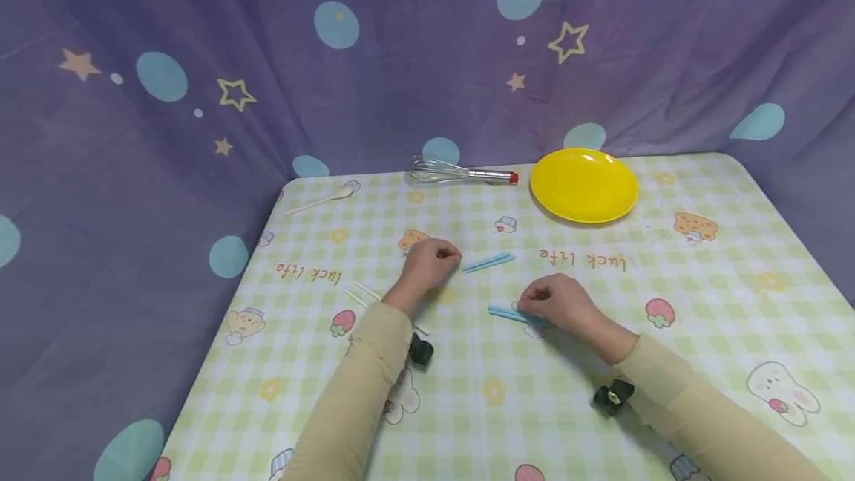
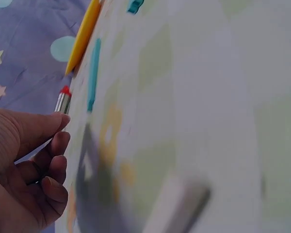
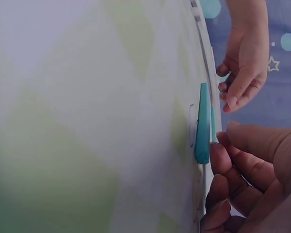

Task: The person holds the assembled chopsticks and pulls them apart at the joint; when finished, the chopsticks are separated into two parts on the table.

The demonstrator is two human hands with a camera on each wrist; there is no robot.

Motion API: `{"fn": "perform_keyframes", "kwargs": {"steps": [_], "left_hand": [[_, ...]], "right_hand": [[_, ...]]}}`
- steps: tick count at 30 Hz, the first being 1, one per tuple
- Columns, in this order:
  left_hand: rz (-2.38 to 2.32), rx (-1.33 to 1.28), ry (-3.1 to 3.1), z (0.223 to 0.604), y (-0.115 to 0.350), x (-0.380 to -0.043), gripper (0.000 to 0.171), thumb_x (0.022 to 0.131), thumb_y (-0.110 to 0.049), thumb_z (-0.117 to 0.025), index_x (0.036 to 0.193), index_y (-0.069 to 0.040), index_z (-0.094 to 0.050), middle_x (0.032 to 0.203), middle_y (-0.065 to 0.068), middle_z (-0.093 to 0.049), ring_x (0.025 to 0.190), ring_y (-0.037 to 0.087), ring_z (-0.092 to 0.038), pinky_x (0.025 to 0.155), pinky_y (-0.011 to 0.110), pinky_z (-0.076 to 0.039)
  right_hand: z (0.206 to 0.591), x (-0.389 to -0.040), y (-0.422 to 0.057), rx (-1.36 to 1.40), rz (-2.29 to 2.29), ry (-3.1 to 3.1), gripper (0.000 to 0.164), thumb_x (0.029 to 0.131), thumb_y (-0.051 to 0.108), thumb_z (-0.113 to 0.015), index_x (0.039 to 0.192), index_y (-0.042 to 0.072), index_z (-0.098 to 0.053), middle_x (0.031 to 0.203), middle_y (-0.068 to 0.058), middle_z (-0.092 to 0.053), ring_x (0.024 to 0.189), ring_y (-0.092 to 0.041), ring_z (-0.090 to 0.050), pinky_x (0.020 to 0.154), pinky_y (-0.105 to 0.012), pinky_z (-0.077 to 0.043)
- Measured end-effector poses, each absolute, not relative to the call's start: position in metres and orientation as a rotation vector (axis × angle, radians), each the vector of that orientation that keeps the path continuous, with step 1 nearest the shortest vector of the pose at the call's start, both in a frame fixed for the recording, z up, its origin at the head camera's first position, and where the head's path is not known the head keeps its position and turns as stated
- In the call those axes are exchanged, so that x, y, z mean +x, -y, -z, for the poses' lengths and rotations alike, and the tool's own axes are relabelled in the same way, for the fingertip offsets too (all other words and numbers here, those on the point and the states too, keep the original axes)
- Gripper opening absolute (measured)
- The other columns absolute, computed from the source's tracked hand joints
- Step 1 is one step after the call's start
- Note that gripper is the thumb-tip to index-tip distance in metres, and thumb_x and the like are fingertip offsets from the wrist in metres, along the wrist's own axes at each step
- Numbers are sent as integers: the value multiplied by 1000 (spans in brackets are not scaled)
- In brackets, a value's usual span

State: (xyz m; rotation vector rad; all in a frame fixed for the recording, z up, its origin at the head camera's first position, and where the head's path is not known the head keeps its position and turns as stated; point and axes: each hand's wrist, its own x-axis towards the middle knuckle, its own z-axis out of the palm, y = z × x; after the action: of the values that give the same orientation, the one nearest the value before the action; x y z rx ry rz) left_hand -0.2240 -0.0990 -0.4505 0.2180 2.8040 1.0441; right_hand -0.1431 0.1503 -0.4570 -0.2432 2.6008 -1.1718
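A pair of light-blue chopsticks (image 1: 490, 262) lies on the table just right of my left hand (image 1: 430, 262). The left fingers are loosely curled with nothing between them; the thumb (image 2: 43, 127) lies close above the fingertips in the left wrist view. Nearer to me, a second light-blue pair (image 1: 505, 312) lies by my right hand (image 1: 559, 301), whose fingertips overlap it in the head view. In the right wrist view the right fingers (image 3: 220, 158) bend beside the end of this blue pair (image 3: 202, 128), with a narrow gap showing. White chopsticks (image 1: 361, 293) pass under my left forearm, partly hidden.
A whisk (image 1: 461, 174) with a red-tipped handle lies along the back edge. Right of it sits a yellow plate (image 1: 584, 188). At the back left is a pale spoon (image 1: 320, 201). A purple curtain (image 1: 414, 50) hangs behind the checked tablecloth (image 1: 461, 407).
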Motion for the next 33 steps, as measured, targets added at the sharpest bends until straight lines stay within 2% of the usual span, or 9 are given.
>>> {"fn": "perform_keyframes", "kwargs": {"steps": [6,15,20,23,29,33], "left_hand": [[-1025,210,-2846,444,130,-218,10,92,-20,-70,95,-15,-77,93,-2,-70,84,16,-59,77,34,-48],[-1009,210,-2863,441,176,-200,11,93,-16,-69,100,-11,-75,102,1,-70,85,16,-59,76,35,-49],[-945,260,-2855,440,197,-189,12,93,-15,-68,102,-12,-75,101,3,-67,92,20,-60,83,39,-49],[-896,297,-2864,439,209,-183,12,93,-12,-67,103,-12,-75,107,4,-66,102,25,-58,90,43,-46],[-835,326,-2922,438,227,-174,14,90,-9,-69,102,-13,-75,118,8,-63,117,32,-50,102,52,-35],[-846,296,-2896,441,236,-170,17,89,-7,-69,105,-12,-73,125,11,-58,123,35,-45,105,54,-31]], "right_hand": [[453,-145,-138,-280,1243,-2620,8,88,21,-74,82,15,-75,78,7,-68,72,-14,-56,71,-32,-46],[449,-142,-101,-571,1325,-2577,4,87,17,-74,84,14,-75,77,10,-67,68,-11,-53,65,-27,-44],[451,-141,-79,-656,1327,-2486,4,87,17,-73,88,13,-74,79,10,-67,67,-10,-53,63,-26,-46],[454,-141,-66,-673,1312,-2451,5,88,19,-73,89,14,-73,79,11,-66,66,-9,-55,61,-25,-47],[457,-143,-45,-735,1292,-2430,9,86,18,-75,93,13,-72,81,10,-66,70,-6,-57,68,-25,-48],[458,-147,-33,-725,1284,-2415,15,84,16,-77,96,10,-71,83,8,-66,73,-5,-58,71,-25,-49]]}}
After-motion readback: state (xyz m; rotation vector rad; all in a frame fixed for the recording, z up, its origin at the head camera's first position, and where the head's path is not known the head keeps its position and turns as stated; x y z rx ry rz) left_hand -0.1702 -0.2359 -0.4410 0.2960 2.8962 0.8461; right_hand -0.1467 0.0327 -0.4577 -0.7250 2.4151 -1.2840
